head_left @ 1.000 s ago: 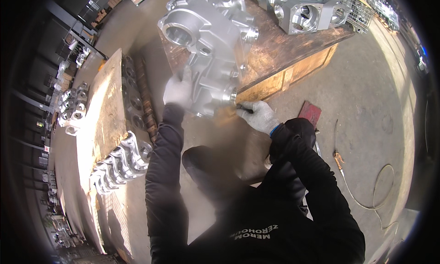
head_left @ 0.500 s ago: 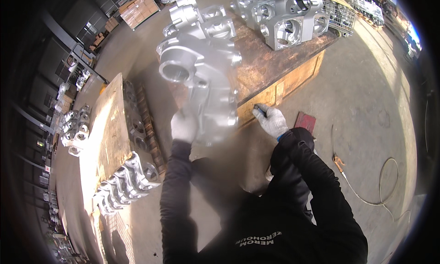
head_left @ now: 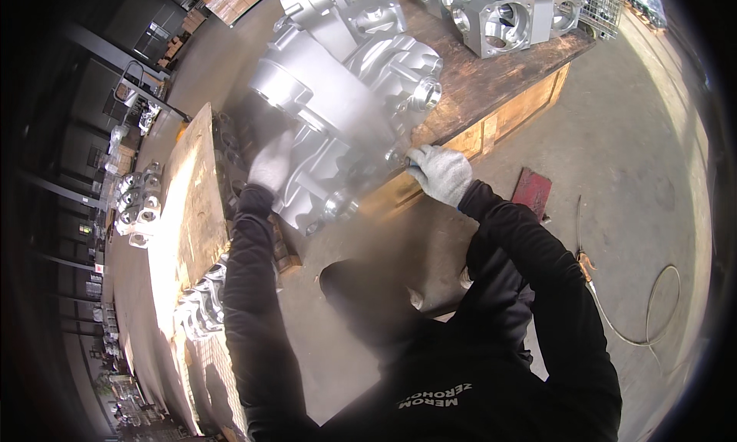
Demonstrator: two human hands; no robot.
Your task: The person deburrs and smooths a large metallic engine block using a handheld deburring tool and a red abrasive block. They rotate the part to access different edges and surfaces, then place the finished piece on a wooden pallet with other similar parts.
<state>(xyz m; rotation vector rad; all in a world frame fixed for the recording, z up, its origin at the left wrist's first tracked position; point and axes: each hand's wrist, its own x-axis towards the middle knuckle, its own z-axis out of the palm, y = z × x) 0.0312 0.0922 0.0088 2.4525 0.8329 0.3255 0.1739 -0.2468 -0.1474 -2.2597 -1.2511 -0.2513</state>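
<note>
A large silver metal casting (head_left: pixel 330 97) with rounded housings and round ports stands tilted at the near left end of the wooden bench (head_left: pixel 491 81). At its left side is my left hand (head_left: pixel 270 162) in a pale work glove, blurred, gripping the casting's edge; its fingertips are hidden. My right hand (head_left: pixel 444 173), gloved too, is closed in a pinch by the casting's lower right edge, near the bench's front. Something small and dark shows at its fingertips, too small to name. Whether those fingertips touch the casting I cannot tell.
More castings (head_left: pixel 503 28) stand further back on the bench. A wooden board (head_left: pixel 201 204) is at left, with ribbed metal parts (head_left: pixel 203 308) at its near end. On the floor at right lie a red flat piece (head_left: pixel 532 192) and an air blow gun (head_left: pixel 586 265) with its hose.
The casting has turned and tilted, its lower end swinging left. My left hand has moved left and up with it. The right hand has moved slightly up and left, closer to the casting.
</note>
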